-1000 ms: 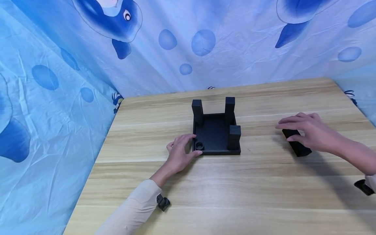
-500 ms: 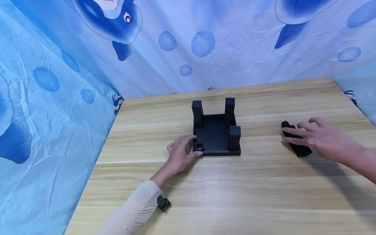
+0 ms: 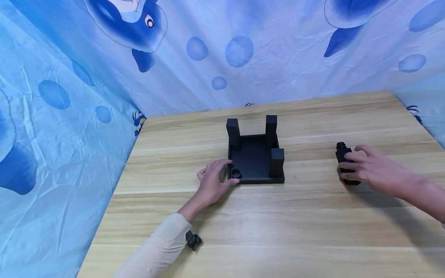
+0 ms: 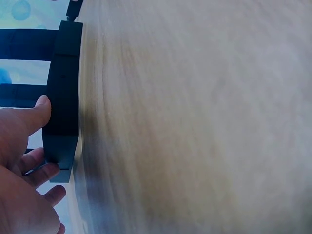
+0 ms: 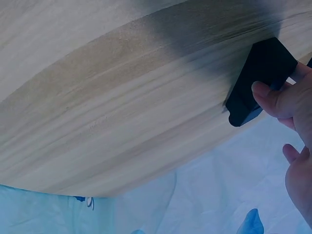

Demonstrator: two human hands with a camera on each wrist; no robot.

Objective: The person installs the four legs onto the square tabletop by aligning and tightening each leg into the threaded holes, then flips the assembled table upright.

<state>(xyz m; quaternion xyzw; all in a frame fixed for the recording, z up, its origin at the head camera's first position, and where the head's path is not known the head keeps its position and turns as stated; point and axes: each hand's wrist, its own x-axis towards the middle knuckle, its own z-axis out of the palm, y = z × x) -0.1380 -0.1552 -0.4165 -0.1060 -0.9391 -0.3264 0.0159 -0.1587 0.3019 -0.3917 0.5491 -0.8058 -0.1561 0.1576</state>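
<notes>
In the head view, a small black tabletop [image 3: 253,160] lies upside down with a raised rim. Three square legs stand up from its corners, and a round threaded socket [image 3: 236,173] shows at the near left corner. My left hand [image 3: 213,183] grips that corner, with the thumb on the near edge and fingers on the left side. At the right, my right hand [image 3: 373,170] holds a loose black table leg [image 3: 342,153] between thumb and fingers, its threaded end pointing away. The right wrist view shows the thumb against the leg [image 5: 261,73].
The wooden table [image 3: 243,224] extends around both hands. A blue curtain [image 3: 215,50] with printed sea animals and bubbles hangs behind the table and along its left side. A small black device [image 3: 193,240] is at the left sleeve's cuff.
My right fingers have shifted along the leg, and it has turned so its threaded end, hidden earlier, shows and points more straight away. The left hand and tabletop stay put.
</notes>
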